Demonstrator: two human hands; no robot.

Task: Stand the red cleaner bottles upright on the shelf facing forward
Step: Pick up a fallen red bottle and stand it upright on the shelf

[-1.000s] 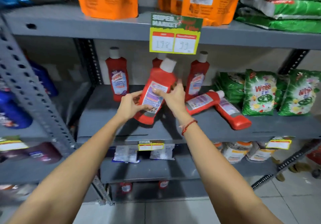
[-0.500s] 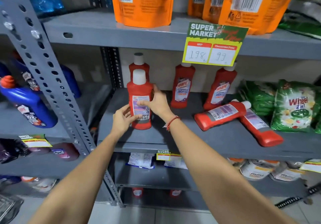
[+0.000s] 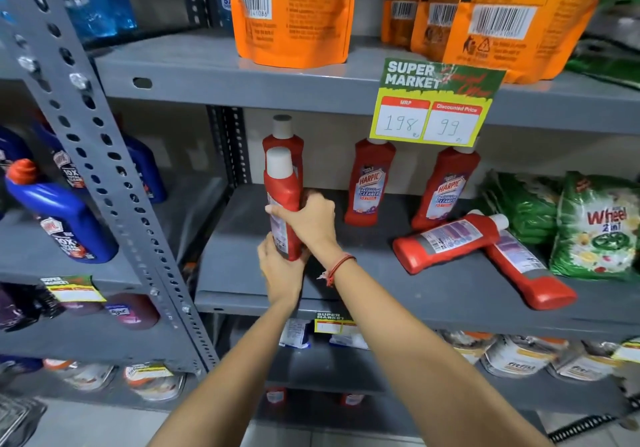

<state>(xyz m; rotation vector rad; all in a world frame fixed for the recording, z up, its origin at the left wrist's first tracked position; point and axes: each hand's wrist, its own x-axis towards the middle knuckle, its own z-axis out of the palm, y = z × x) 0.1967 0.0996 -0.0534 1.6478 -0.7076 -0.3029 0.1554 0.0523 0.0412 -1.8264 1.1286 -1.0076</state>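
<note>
Both hands grip one upright red cleaner bottle (image 3: pixel 282 197) with a white cap at the left of the grey shelf (image 3: pixel 433 294); its back label is turned to the left. My right hand (image 3: pixel 310 219) wraps its middle from the right. My left hand (image 3: pixel 277 270) holds its base. Directly behind it stands another red bottle (image 3: pixel 285 138). Two more red bottles (image 3: pixel 370 183) (image 3: pixel 445 190) stand upright with their front labels showing. Two red bottles lie on their sides at the right, one (image 3: pixel 446 242) resting across the other (image 3: pixel 526 273).
A price sign (image 3: pixel 433 103) hangs from the shelf above, over the standing bottles. Green detergent bags (image 3: pixel 595 228) fill the right end of the shelf. A perforated upright (image 3: pixel 100 169) borders the left. Blue bottles (image 3: pixel 59 218) stand on the neighbouring shelf; orange pouches (image 3: pixel 294 13) above.
The held bottle went from tilted in the air to upright at the shelf's left, in front of the back bottle, and has been turned so its back label swings leftward. The view moved closer.
</note>
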